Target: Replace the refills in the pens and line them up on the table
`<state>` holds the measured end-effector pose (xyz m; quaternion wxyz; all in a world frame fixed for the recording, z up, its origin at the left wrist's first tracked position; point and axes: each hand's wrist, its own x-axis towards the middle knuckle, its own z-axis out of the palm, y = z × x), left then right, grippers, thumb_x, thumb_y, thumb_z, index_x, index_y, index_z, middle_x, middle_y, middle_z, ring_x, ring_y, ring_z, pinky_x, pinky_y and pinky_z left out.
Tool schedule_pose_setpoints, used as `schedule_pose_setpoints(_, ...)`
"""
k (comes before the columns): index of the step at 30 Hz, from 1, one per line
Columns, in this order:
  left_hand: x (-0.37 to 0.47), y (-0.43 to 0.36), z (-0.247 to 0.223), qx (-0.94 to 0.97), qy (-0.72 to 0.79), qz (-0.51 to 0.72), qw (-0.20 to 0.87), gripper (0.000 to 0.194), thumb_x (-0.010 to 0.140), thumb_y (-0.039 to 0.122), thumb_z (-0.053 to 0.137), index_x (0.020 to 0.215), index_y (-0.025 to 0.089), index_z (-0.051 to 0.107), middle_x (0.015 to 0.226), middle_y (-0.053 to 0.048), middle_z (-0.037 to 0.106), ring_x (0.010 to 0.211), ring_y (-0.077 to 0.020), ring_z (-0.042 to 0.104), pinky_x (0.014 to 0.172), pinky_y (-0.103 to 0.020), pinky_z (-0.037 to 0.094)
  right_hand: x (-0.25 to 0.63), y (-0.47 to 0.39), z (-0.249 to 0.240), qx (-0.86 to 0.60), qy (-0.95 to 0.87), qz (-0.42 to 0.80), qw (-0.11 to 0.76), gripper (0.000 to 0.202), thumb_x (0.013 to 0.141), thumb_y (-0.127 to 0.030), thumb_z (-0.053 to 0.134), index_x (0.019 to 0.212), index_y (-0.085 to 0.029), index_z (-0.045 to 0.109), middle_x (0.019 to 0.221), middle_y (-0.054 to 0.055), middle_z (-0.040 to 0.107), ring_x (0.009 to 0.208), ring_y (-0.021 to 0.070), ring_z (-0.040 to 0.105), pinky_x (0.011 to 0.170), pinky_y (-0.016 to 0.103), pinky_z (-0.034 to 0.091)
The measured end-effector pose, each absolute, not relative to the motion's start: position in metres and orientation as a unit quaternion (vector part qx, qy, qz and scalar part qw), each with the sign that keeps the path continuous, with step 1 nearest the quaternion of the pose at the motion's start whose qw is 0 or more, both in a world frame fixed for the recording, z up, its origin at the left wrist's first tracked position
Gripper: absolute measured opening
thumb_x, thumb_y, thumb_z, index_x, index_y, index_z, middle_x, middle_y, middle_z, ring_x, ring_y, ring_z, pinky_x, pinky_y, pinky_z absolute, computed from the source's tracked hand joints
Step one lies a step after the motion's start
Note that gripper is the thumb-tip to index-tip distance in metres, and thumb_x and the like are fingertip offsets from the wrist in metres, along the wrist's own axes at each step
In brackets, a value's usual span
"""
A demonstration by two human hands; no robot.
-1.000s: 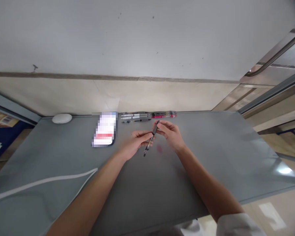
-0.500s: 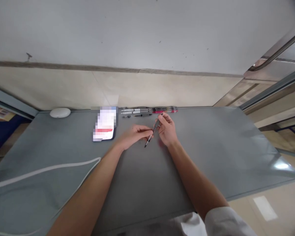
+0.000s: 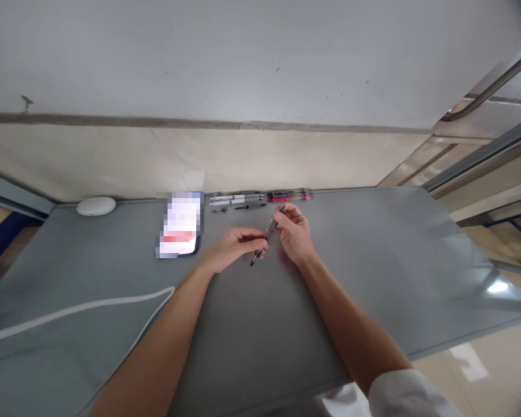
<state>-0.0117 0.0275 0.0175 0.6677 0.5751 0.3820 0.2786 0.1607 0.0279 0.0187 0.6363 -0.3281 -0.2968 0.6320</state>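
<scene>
A dark pen [image 3: 271,229] is held at a slant above the grey table [image 3: 260,324], its narrow end pointing down toward the left. My left hand [image 3: 238,249] pinches its lower part between thumb and fingers. Around the upper, thicker part, the fingers of my right hand [image 3: 293,231] are closed. Just beyond my hands, grey and white pens [image 3: 237,201] lie side by side. Several dark pens with pink parts [image 3: 290,195] lie to their right.
A phone [image 3: 181,226] with a lit, partly blurred screen lies left of the pens. Farther left is a white oval object [image 3: 96,205]. A white cable [image 3: 78,310] crosses the table's left side. A pale wall [image 3: 260,156] rises behind.
The pen has moved slightly down and left with my left hand, staying in both hands. The view has shifted a little, and the phone and white oval object appear farther left.
</scene>
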Motion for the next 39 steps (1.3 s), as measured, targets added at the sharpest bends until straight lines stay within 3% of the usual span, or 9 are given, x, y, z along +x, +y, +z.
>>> schedule_pose_setpoints(15, -0.008, 0.024, 0.029, 0.629, 0.384, 0.252, 0.627, 0.021, 0.088, 0.036, 0.062, 0.081, 0.017, 0.068, 0.07, -0.001, 0.064, 0.069, -0.0132, 0.058, 0.069, -0.026, 0.044, 0.16, 0.026, 0.019, -0.347, -0.285, 0.623, 0.641, 0.024, 0.063, -0.027, 0.082, 0.075, -0.022, 0.061, 0.076, -0.005, 0.058, 0.066, 0.0088, 0.054, 0.059, 0.023, 0.048)
schedule_pose_setpoints(39, -0.005, 0.018, 0.025, 0.588, 0.354, 0.279, 0.672, 0.023, 0.087, 0.037, 0.064, 0.087, 0.015, 0.071, 0.076, -0.004, 0.067, 0.066, -0.0138, 0.06, 0.066, -0.028, 0.048, 0.162, 0.024, 0.018, -0.327, -0.304, 0.638, 0.627, 0.018, 0.068, -0.031, 0.079, 0.078, -0.023, 0.067, 0.078, -0.003, 0.061, 0.063, 0.0092, 0.06, 0.051, 0.022, 0.051)
